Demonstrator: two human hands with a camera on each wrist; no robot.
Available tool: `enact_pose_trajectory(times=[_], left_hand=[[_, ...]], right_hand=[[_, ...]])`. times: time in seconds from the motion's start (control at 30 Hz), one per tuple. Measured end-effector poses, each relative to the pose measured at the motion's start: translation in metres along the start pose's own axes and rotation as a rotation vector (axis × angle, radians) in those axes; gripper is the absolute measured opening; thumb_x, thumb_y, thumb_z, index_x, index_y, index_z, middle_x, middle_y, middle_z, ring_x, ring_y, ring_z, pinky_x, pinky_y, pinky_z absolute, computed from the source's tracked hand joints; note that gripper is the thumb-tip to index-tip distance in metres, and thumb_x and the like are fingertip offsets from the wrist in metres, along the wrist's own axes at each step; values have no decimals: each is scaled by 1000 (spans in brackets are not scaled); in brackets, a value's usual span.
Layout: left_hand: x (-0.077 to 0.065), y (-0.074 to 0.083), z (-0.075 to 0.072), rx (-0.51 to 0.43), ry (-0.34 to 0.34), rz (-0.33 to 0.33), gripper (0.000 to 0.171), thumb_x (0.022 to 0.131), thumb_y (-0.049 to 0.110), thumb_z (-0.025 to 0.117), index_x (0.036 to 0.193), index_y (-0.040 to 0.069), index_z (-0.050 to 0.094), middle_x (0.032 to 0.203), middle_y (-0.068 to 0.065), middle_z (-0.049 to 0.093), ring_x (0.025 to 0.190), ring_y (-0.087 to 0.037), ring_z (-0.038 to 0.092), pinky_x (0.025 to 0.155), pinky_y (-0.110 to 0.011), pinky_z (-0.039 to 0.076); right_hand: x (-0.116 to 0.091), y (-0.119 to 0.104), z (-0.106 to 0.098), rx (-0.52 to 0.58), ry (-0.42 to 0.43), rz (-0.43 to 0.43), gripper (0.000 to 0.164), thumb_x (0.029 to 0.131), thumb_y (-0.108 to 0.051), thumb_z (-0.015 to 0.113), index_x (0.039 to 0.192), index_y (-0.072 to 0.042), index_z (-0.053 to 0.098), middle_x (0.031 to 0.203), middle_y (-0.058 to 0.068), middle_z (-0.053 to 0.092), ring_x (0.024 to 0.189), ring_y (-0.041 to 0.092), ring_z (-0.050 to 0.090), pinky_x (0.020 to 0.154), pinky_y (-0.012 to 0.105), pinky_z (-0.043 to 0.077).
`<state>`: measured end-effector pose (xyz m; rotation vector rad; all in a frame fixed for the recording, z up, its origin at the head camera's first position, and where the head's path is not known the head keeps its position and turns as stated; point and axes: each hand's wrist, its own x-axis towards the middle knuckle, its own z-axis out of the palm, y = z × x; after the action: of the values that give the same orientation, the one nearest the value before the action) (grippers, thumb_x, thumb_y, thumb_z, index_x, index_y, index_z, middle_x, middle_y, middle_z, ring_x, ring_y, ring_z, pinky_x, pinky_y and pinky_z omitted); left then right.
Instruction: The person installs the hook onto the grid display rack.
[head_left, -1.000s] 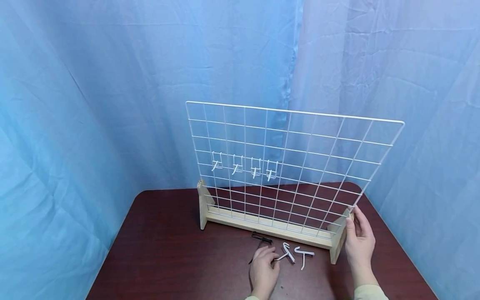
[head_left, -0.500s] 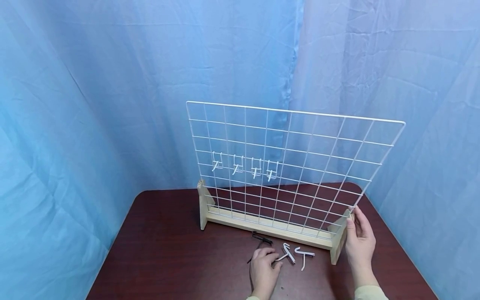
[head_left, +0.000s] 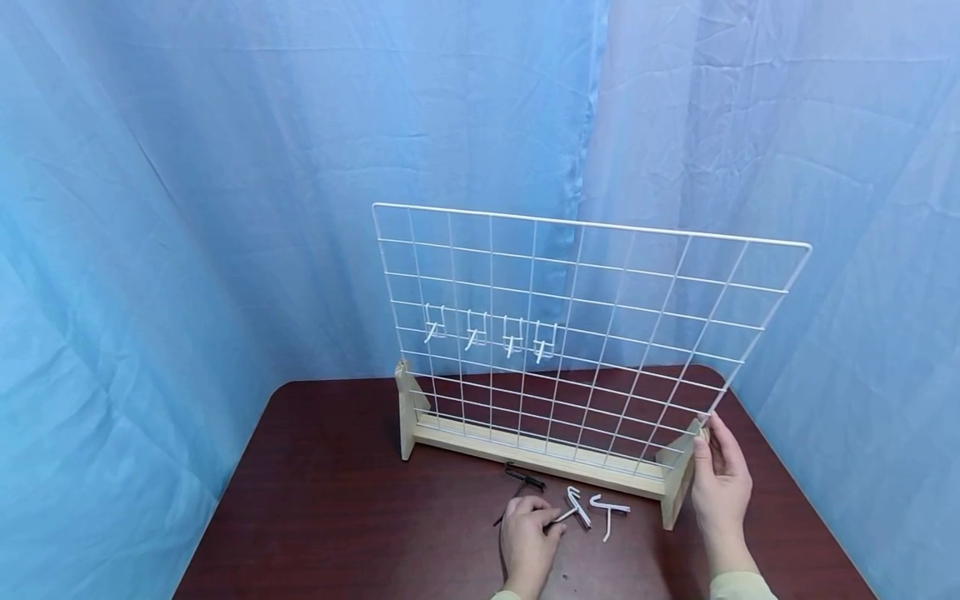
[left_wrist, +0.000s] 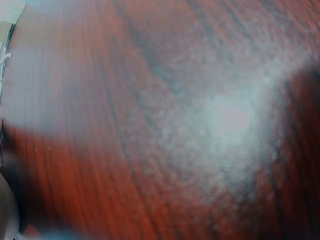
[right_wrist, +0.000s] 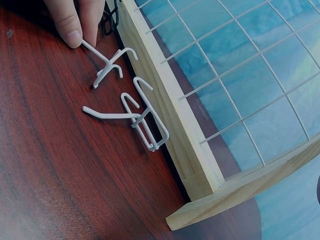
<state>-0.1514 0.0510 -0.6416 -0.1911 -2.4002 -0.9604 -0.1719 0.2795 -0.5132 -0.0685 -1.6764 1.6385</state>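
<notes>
My left hand [head_left: 527,540] rests low over the table and pinches the prong tip of a white wire hook [head_left: 576,510] between thumb and finger. The right wrist view shows those fingertips at the end of the white prong. Beside it lies another white hook [right_wrist: 140,120], its two bent ends towards the stand. My right hand [head_left: 722,483] grips the right upright of a wooden stand [head_left: 677,479], at the lower edge of a white wire grid panel [head_left: 615,317]. The panel stands tilted in the stand. Its work is out of the left wrist view, which shows mostly tabletop.
Several white hooks [head_left: 512,340] hang in a row on the left half of the panel. A black hook [head_left: 527,478] lies between my left hand and the stand's base. Blue curtains [head_left: 300,167] surround the dark red table [head_left: 322,500].
Almost nothing moves. My left fingers shift slightly at the prong tip of the white hook; my right hand stays on the stand.
</notes>
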Motion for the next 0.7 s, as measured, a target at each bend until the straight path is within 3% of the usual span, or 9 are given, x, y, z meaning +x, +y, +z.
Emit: enact_pose_trajectory(times=[0.43,0.7], left_hand=[[1,-4,5,32,22,-7,20,59,16,92,70,24,76,78,16,61,82,-9,54,73,-29,45],[4,0,3,6,-29,-74,19,63,15,87,68,26,72,77,19,59,83,-8,54,76,-30,45]], right_hand=[[-1,0,1,-1,0,-6,42,95,12,52,137,5,54,125,-9,64,115,0,58,94,11,44],[0,1,0,-1,4,-1,41,96,12,52,137,7,53,125,-11,64,115,1,58,93,11,44]])
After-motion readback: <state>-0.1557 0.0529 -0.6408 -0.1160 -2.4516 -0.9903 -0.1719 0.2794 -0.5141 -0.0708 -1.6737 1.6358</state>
